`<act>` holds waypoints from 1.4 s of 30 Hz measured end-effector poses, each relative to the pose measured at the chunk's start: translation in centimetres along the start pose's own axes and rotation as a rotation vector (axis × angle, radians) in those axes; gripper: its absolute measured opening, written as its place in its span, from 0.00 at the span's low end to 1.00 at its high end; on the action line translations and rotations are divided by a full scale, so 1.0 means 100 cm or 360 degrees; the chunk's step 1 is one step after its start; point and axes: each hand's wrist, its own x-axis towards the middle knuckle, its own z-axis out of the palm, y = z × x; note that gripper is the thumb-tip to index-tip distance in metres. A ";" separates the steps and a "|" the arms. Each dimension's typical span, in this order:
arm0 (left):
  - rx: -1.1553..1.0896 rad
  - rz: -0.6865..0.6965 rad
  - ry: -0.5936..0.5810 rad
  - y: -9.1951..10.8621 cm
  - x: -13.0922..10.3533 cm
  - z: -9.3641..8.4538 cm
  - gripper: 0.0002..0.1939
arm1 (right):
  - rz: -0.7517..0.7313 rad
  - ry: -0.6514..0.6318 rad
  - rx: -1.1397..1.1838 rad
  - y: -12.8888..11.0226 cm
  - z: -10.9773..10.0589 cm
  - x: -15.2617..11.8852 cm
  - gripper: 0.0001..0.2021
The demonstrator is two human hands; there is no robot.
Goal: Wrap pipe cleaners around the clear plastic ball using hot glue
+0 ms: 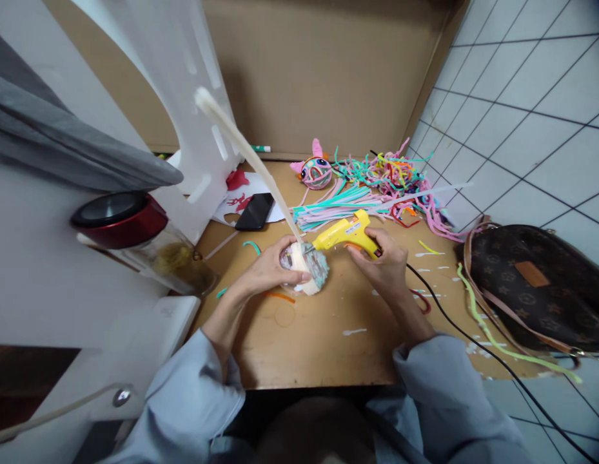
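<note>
The person's 2 forearms [225,316] reach forward and slant inward, bare from the loose grey-blue sleeves [197,380] to the wrists. The left hand [273,267] is curled in a grip, fingers bent above, thumb stretched out rightward below them. The right hand [389,261], apart from it, is also bent in a hold, its digits pointing leftward.

Yellow glue gun [344,233], pink and mint pipe cleaners [335,205], dark-brown monogram-patterned handbag [550,299], black-lined pale tiles [526,96]

A brown handbag [555,283] sits at right; a red-lidded bottle [151,235] at left; a black phone [255,212] between.
</note>
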 end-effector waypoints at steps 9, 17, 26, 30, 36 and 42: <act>-0.0035 -0.0043 -0.0017 0.003 0.000 0.001 0.42 | 0.0000 -0.0060 0.0009 -0.002 -0.001 0.000 0.11; -0.0027 -0.0015 -0.0028 0.000 0.000 0.000 0.39 | 0.0009 -0.0070 0.0005 -0.001 -0.002 0.002 0.11; -0.0048 -0.0037 -0.0016 0.003 -0.001 0.001 0.41 | 0.0028 -0.0071 0.0006 -0.002 -0.002 0.001 0.11; -0.0023 -0.0060 -0.0008 0.003 -0.001 0.001 0.42 | 0.0053 -0.0073 -0.0017 -0.003 -0.002 0.000 0.11; -0.0020 -0.0015 -0.0019 0.001 -0.001 0.000 0.41 | 0.0061 -0.0098 -0.0001 -0.002 -0.001 0.001 0.12; -0.0029 0.0003 -0.0048 0.000 -0.001 0.000 0.39 | 0.0039 -0.0085 -0.0003 0.000 -0.003 0.003 0.10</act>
